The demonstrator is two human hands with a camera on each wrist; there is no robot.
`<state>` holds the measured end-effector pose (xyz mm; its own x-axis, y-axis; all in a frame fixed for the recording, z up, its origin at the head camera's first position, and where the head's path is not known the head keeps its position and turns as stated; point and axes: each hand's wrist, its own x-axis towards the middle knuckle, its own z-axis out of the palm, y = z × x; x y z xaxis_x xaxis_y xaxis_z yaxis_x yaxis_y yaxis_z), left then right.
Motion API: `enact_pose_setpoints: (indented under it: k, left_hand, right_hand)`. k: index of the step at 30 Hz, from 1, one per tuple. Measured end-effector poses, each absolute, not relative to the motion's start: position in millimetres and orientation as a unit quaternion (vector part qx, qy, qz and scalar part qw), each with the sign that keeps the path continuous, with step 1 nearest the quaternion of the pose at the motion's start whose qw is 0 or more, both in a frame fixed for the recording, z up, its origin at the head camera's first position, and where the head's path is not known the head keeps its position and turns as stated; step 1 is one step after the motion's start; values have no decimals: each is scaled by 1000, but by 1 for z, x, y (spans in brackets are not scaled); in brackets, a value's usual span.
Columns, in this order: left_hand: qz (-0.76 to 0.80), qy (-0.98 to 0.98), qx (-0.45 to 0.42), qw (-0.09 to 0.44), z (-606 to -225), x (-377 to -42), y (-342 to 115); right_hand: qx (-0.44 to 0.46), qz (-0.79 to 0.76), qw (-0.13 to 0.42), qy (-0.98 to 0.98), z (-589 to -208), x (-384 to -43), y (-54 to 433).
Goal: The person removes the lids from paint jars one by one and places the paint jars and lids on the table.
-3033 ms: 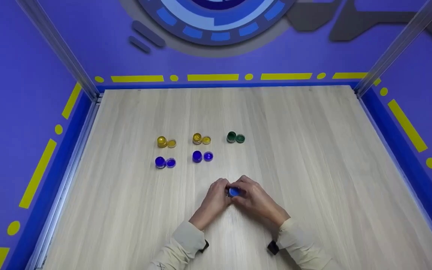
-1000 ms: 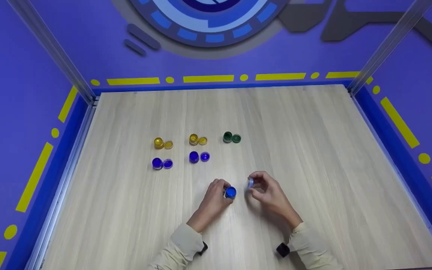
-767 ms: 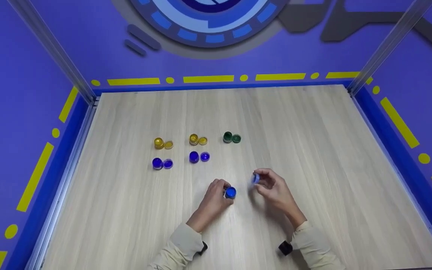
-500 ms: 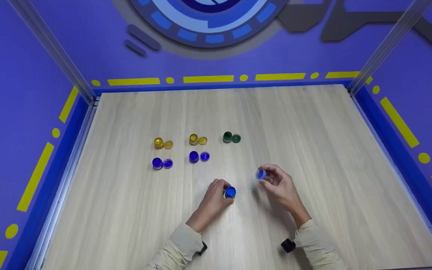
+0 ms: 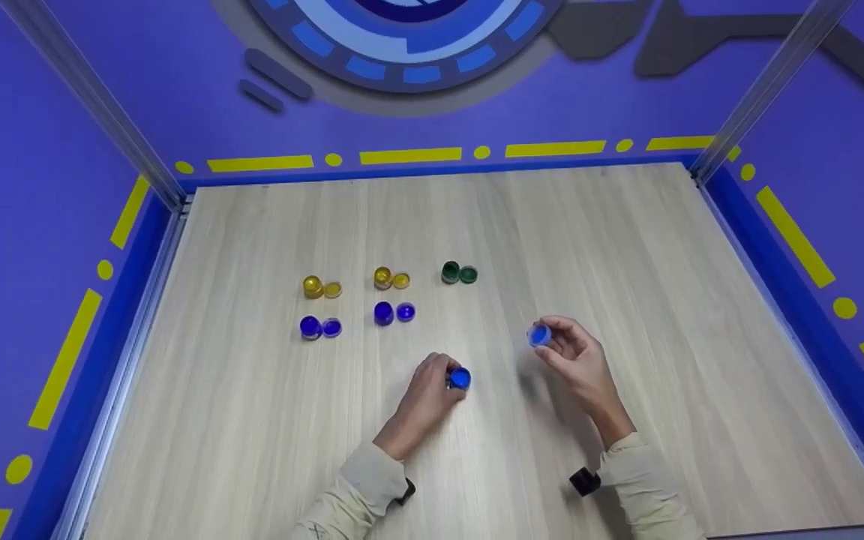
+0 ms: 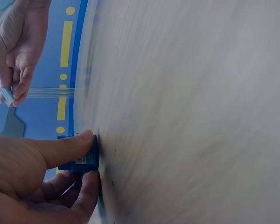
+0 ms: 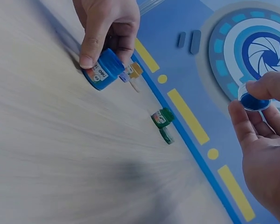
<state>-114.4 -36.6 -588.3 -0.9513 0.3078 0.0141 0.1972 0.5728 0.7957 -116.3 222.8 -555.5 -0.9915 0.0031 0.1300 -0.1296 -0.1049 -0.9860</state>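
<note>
My left hand grips a small open jar of blue paint by its sides, thumb and fingers round it, low at the tabletop. The jar's printed label shows in the right wrist view, where the blue jar has its threaded neck bare. My right hand pinches the jar's round lid between thumb and fingers, raised over the table to the right of the jar. Blue paint coats the inside of the lid, which faces up and toward the head camera.
Beyond the hands stand open paint jars, each with its lid beside it: two yellow, such as the yellow jar, two violet, such as the violet jar, and a green jar. Blue walls enclose the wooden table.
The lid has come off the blue jar. My right hand has carried it away to the right and forward, turning its inside up. My left hand stays on the jar.
</note>
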Motion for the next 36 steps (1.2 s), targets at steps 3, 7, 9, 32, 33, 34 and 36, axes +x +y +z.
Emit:
enact_pose_setpoints:
  k: [3,7,9,32,33,34,36]
  left_hand:
    - [438,887,133,65,-587,-118,-35]
    - [437,889,121,69,-587,-124,-33]
    - [439,888,113,73,-586,-128,-32]
    - [434,898,51,55,-584,-166,-15]
    - [434,898,48,56,-584,-168,-14]
    - [434,898,45,56,-584,-169,-14]
    - [434,898,44,51,-585,-172,-13]
  right_hand:
    - [42,745,46,-664,-554,-118,227]
    - [43,747,46,-662,-551,-120,230]
    - [45,750,48,-659,-550,-121,231]
    - [30,768,40,-639,-552,-126,243]
    - [30,769,40,-637,-552,-127,243]
    - [30,771,39,-635,-552,-127,243]
    - [33,776,39,-629,-552,-128,243]
